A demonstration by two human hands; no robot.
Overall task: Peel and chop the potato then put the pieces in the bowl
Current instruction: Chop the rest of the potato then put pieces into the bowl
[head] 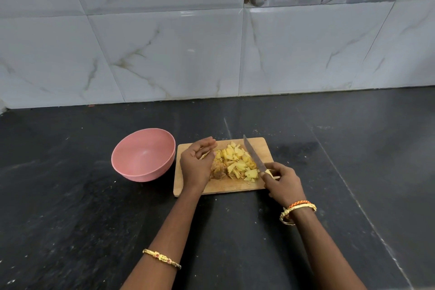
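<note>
Dark speckled stone countertop [70, 219] runs under everything I can see, with pale marble-look wall tiles [164, 54] behind it. Farthest left sits the round pink plastic bowl [162, 141], just beyond the knuckles of the left hand [195, 163] and apart from them; I see nothing inside it. Next comes the rectangular light wooden chopping board [259, 146], with the left hand hovering over its left part, fingers loosely curled and cupped toward the pile; I cannot tell whether they hold a piece. Just right of those fingertips lies the heap of yellow chopped potato pieces [237, 162], and below them, close to the heel of the hand, a small clump of brownish peelings [217, 172]. On the pile's right side the long steel-bladed kitchen knife [253, 154] slants up and away, its blade edging the pieces. My right hand [281, 182] grips its handle, fingers wrapped tight, at the board's lower right corner.
</note>
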